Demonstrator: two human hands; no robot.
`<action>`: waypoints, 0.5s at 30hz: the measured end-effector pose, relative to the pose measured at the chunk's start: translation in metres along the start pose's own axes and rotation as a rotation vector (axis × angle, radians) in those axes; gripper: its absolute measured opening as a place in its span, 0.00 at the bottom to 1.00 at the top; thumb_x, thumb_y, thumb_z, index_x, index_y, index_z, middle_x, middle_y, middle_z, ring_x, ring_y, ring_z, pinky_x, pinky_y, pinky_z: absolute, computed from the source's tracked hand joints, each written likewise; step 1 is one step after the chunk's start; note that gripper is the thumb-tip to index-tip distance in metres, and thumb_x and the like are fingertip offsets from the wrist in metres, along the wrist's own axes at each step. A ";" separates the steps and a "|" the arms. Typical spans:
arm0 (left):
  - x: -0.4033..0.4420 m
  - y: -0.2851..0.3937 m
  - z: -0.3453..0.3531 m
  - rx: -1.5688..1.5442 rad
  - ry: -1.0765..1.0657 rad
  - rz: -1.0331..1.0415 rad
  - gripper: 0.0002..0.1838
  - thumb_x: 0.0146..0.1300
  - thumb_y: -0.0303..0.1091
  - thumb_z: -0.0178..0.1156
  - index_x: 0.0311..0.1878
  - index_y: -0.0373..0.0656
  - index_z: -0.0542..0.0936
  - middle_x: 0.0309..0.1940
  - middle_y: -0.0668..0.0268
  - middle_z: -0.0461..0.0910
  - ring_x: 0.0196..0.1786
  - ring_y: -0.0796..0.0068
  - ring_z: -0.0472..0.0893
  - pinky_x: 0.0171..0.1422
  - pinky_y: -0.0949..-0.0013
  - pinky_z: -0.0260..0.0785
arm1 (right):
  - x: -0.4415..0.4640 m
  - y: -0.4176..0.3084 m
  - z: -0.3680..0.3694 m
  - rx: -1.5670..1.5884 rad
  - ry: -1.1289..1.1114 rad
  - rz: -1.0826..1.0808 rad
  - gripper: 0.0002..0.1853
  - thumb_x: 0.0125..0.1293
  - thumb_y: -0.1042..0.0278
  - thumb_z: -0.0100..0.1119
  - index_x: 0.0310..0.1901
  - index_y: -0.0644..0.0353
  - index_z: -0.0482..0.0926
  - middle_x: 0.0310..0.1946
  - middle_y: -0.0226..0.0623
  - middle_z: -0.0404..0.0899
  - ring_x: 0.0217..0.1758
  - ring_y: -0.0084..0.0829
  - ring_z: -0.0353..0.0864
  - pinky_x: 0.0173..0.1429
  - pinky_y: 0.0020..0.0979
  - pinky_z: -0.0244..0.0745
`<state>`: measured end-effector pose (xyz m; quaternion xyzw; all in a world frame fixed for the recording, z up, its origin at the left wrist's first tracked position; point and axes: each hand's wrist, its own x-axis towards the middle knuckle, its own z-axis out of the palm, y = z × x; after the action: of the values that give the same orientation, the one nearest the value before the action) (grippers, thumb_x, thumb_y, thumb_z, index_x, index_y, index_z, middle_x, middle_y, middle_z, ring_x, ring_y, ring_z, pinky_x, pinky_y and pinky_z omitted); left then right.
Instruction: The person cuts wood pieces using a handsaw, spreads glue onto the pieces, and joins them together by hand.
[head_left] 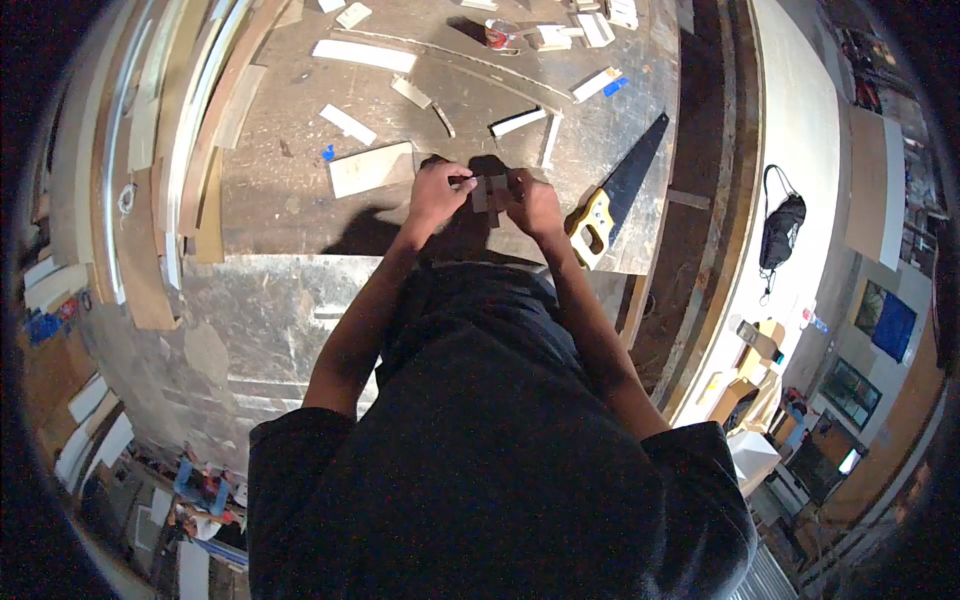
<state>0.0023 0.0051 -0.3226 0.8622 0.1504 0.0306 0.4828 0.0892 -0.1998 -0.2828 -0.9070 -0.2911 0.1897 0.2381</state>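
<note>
Close to my body at the workbench, a small shadowed wooden piece [491, 194] with a roughly cross-like outline sits between my hands. My left hand [438, 198] pinches its left edge with thumb and fingers. On the other side, my right hand [536, 208] has its fingers closed on the piece. Shadow hides the exact contact and whether it is one part or two. A flat pale board [372, 170] lies just left of my left hand. Right of my right hand rests a handsaw [613, 192] with a yellow handle and dark blade.
Several wood offcuts lie over the workbench [270, 210], including a long pale strip [364, 54]. A clear container with red on it [497, 36] stands at the back. Long boards [200, 90] line the left side. A black drawstring bag [782, 230] lies on the pale surface at right.
</note>
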 end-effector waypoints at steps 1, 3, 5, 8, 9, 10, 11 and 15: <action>0.000 -0.001 0.001 0.008 0.014 0.007 0.11 0.60 0.40 0.74 0.41 0.45 0.89 0.42 0.61 0.90 0.47 0.58 0.88 0.56 0.59 0.77 | 0.002 0.004 0.003 0.064 0.065 -0.039 0.22 0.58 0.65 0.72 0.53 0.64 0.83 0.37 0.54 0.88 0.40 0.54 0.89 0.45 0.46 0.84; -0.001 0.000 0.002 0.016 0.025 0.013 0.10 0.60 0.40 0.74 0.41 0.45 0.90 0.42 0.61 0.90 0.47 0.58 0.87 0.56 0.58 0.77 | 0.004 0.008 0.003 0.130 0.130 -0.075 0.21 0.58 0.68 0.71 0.54 0.63 0.83 0.37 0.55 0.87 0.40 0.54 0.89 0.44 0.46 0.83; -0.001 0.002 0.000 -0.002 -0.007 -0.017 0.10 0.60 0.40 0.74 0.41 0.46 0.90 0.43 0.61 0.90 0.48 0.56 0.87 0.57 0.57 0.77 | 0.005 0.009 -0.001 0.063 0.017 -0.092 0.18 0.59 0.71 0.69 0.52 0.63 0.85 0.37 0.57 0.86 0.40 0.55 0.88 0.43 0.46 0.82; -0.001 -0.003 0.004 0.020 0.009 -0.003 0.11 0.60 0.41 0.74 0.41 0.46 0.90 0.42 0.60 0.90 0.49 0.55 0.86 0.57 0.57 0.76 | 0.006 0.015 0.006 0.073 -0.001 -0.098 0.16 0.61 0.72 0.67 0.51 0.63 0.86 0.38 0.58 0.86 0.40 0.55 0.88 0.43 0.46 0.82; 0.000 -0.004 0.004 0.021 0.009 -0.003 0.11 0.60 0.41 0.74 0.41 0.46 0.90 0.42 0.60 0.90 0.49 0.55 0.86 0.57 0.57 0.76 | 0.006 0.013 0.005 0.073 0.000 -0.099 0.16 0.61 0.72 0.67 0.51 0.63 0.86 0.38 0.58 0.86 0.40 0.55 0.88 0.43 0.46 0.82; 0.000 -0.004 0.005 0.019 0.011 -0.007 0.11 0.60 0.41 0.75 0.41 0.46 0.90 0.42 0.59 0.89 0.49 0.54 0.86 0.58 0.56 0.76 | 0.006 0.012 0.003 0.076 -0.002 -0.088 0.16 0.62 0.72 0.66 0.52 0.62 0.86 0.38 0.58 0.86 0.40 0.55 0.88 0.43 0.46 0.82; 0.000 -0.005 0.005 0.017 0.013 -0.012 0.11 0.60 0.41 0.75 0.42 0.46 0.90 0.42 0.59 0.89 0.49 0.54 0.86 0.58 0.56 0.76 | 0.006 0.010 0.002 0.079 -0.004 -0.078 0.16 0.63 0.72 0.65 0.53 0.61 0.87 0.38 0.58 0.86 0.40 0.54 0.88 0.43 0.45 0.82; 0.000 -0.007 0.006 0.039 0.012 -0.007 0.11 0.60 0.40 0.75 0.42 0.47 0.91 0.42 0.59 0.89 0.48 0.53 0.85 0.58 0.55 0.75 | 0.005 0.007 0.001 0.100 0.016 -0.088 0.17 0.63 0.72 0.66 0.54 0.60 0.87 0.38 0.58 0.86 0.40 0.54 0.88 0.43 0.45 0.82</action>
<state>0.0019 0.0031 -0.3316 0.8708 0.1568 0.0312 0.4650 0.0960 -0.2014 -0.2885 -0.8816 -0.3192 0.1862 0.2937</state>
